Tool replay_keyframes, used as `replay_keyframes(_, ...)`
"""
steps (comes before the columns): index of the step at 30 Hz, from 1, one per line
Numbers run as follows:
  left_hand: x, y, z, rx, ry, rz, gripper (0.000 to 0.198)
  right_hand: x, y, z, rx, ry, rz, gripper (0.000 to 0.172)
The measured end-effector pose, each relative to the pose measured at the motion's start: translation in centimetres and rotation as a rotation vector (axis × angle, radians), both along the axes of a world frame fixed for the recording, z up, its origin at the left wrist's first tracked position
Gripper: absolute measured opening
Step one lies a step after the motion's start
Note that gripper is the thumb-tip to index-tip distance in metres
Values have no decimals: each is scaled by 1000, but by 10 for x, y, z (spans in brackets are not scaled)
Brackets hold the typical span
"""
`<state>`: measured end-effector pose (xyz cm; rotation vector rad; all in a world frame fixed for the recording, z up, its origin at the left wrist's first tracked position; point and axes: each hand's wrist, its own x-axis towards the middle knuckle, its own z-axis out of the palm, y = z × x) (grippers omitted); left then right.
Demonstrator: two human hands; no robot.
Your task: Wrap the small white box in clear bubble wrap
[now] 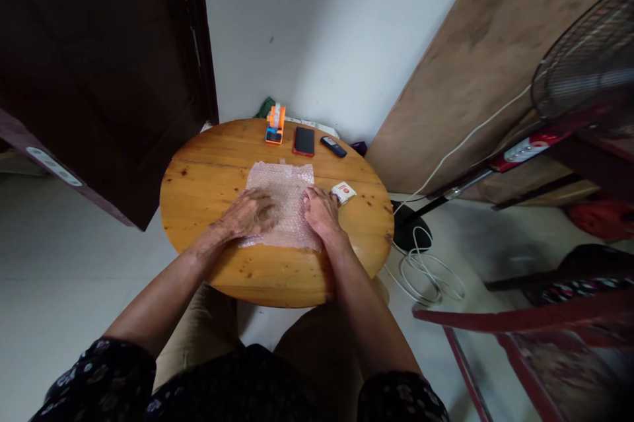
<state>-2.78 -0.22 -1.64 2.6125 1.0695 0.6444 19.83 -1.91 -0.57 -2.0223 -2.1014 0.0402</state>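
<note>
A sheet of clear bubble wrap (287,201) lies spread on the round wooden table (198,194). On its left part rests my left hand (251,212), palm down and open, its fingers slightly blurred. My right hand (321,211) lies on the sheet's right edge, with its fingers bent and a little apart. A small white box with a red mark (343,193) sits just beyond the right hand's outer fingers. I cannot make out anything under the wrap.
At the table's far side stand an orange and blue tape dispenser (275,123), a black and red phone-like slab (304,141) and a dark handset (333,146). Right of the table are a standing fan (525,151), a coiled white cable (426,273) and a red chair (500,323).
</note>
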Motion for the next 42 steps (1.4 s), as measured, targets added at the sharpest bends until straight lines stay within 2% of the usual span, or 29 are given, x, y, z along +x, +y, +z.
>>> replay_keyframes(5,0,0,-1,7,34,-6,41,0,-1,2,37,33,12,39)
replay_keyframes(9,0,1,-3,2,-9,2,40,5,-4,9,213,82,-29,39)
replay_keyframes(11,0,2,-4,-3,-44,24,38,12,-5,14,296,101,-115,41)
replay_keyframes(14,-3,5,-4,-18,-75,96,33,28,-5,18,339,116,-322,49)
replay_keyframes(17,-6,9,-3,-31,-60,196,28,43,-2,17,279,143,-501,59)
replay_keyframes(19,-7,11,-3,-29,-31,251,23,48,-1,15,194,165,-533,62)
replay_keyframes(22,-7,12,-1,-22,5,280,16,50,1,12,113,179,-502,57)
replay_keyframes(27,-6,9,3,-34,-3,267,13,50,2,11,100,192,-497,54)
replay_keyframes(32,-6,9,3,-31,2,268,13,55,4,7,154,232,-491,53)
replay_keyframes(35,-7,10,1,-33,-7,256,14,57,6,6,207,366,-461,54)
replay_keyframes(37,-7,10,0,-39,-19,237,14,55,8,5,262,557,-370,55)
replay_keyframes(39,-6,10,-2,-50,-36,224,17,47,9,5,317,754,-217,55)
replay_keyframes(42,-4,8,-4,-46,-56,233,26,27,8,2,320,882,32,53)
